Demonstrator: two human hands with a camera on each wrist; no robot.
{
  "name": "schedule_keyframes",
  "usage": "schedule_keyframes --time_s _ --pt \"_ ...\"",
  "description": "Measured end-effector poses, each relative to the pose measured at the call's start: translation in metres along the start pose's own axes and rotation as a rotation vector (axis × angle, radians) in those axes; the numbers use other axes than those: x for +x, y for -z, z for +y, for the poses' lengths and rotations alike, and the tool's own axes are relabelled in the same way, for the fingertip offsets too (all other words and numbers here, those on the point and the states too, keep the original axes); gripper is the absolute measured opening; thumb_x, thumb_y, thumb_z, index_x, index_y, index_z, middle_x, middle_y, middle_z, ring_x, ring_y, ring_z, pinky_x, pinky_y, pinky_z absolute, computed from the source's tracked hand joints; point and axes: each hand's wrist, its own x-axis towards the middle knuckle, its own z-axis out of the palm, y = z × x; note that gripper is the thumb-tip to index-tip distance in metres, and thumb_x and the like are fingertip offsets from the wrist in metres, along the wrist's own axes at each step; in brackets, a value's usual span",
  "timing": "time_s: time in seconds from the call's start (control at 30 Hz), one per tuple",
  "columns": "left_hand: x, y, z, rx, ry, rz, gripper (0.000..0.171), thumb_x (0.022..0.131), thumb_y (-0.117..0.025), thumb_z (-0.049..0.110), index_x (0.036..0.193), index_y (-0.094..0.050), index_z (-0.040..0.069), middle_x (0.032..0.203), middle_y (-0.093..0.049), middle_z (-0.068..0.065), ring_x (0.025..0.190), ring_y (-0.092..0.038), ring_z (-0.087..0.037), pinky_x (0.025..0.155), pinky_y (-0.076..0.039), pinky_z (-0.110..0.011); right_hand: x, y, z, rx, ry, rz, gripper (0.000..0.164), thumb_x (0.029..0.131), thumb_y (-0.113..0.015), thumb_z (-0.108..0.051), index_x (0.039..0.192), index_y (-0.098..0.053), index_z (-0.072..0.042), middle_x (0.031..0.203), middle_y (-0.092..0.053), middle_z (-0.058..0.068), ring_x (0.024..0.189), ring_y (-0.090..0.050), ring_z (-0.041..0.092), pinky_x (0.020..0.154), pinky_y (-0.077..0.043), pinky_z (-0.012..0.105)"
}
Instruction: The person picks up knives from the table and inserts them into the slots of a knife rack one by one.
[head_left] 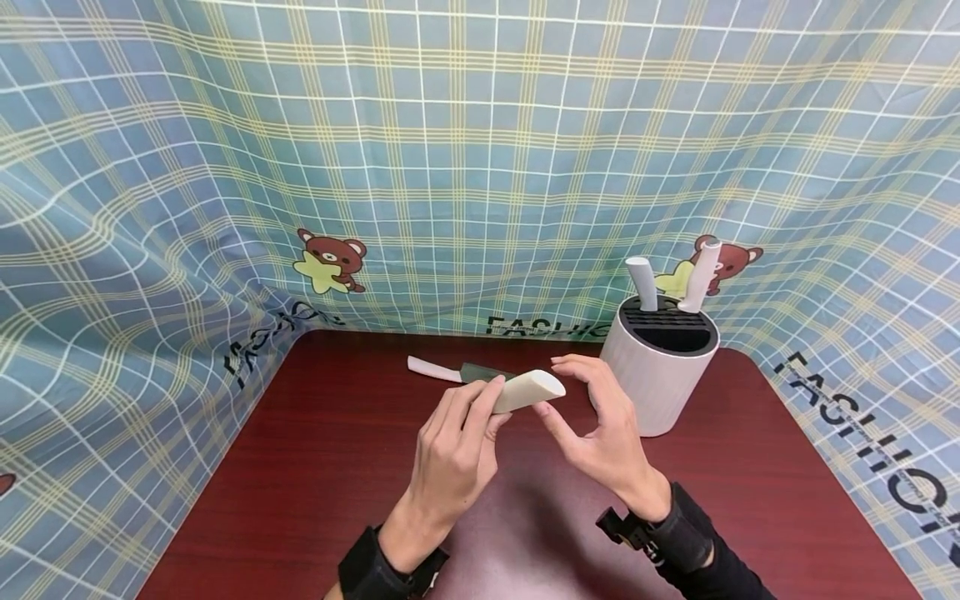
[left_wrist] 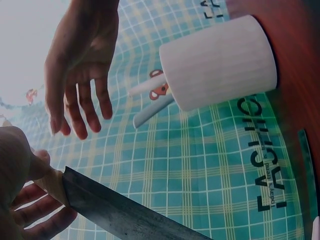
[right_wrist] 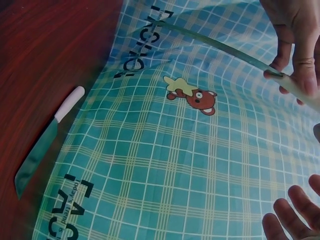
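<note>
My left hand (head_left: 453,442) grips a knife by its pale handle (head_left: 531,390), raised above the table with the butt end toward my right hand. The knife's dark, wide blade (left_wrist: 120,205) shows in the left wrist view and looks thin, almost edge-on, in the right wrist view. My right hand (head_left: 606,429) is spread beside the butt of the handle, thumb and fingers apart; the left wrist view has a gap between it (left_wrist: 82,65) and the knife. Behind the hands, a second knife (head_left: 435,369) with a white handle lies on the table, its blade partly hidden.
A white ribbed knife block (head_left: 660,383) with a black slotted top stands at the right rear of the dark red table (head_left: 322,467). Two white-handled utensils (head_left: 701,277) stick up from it. Checked cloth (head_left: 465,167) with bear prints hangs around the table's back and sides.
</note>
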Motion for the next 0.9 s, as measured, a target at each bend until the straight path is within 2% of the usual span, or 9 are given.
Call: schedule_keyframes --time_s 0.2,0.43,0.9 --pt "0.0 0.0 0.006 -0.014 -0.014 -0.001 0.029 0.101 -0.059 0.013 0.123 -0.067 -0.005 0.101 -0.067 -0.013 0.083 -0.063 -0.022 0.071 -0.056 -0.03 0.0 -0.001 -0.004 0.034 0.007 -0.014 0.049 0.093 -0.072 -0.032 0.124 -0.062 0.004 0.123 -0.064 0.021 0.119 -0.06 0.023 0.105 -0.044 0.018" --pt "0.001 0.0 0.013 -0.032 -0.048 0.014 0.028 0.101 -0.06 0.013 0.12 -0.068 -0.006 0.102 -0.069 -0.013 0.082 -0.064 -0.021 0.07 -0.055 -0.029 0.002 -0.002 -0.008 0.08 0.039 -0.033 0.05 0.094 -0.071 -0.03 0.124 -0.06 0.008 0.125 -0.063 0.021 0.119 -0.059 0.023 0.101 -0.046 0.018" --pt "0.006 0.002 0.018 -0.065 -0.07 0.052 0.027 0.101 -0.06 0.011 0.118 -0.068 -0.008 0.101 -0.069 -0.014 0.082 -0.065 -0.022 0.071 -0.056 -0.028 0.004 0.001 -0.013 0.116 0.07 -0.017 0.047 0.093 -0.073 -0.027 0.122 -0.061 0.009 0.121 -0.064 0.022 0.118 -0.06 0.021 0.103 -0.045 0.019"
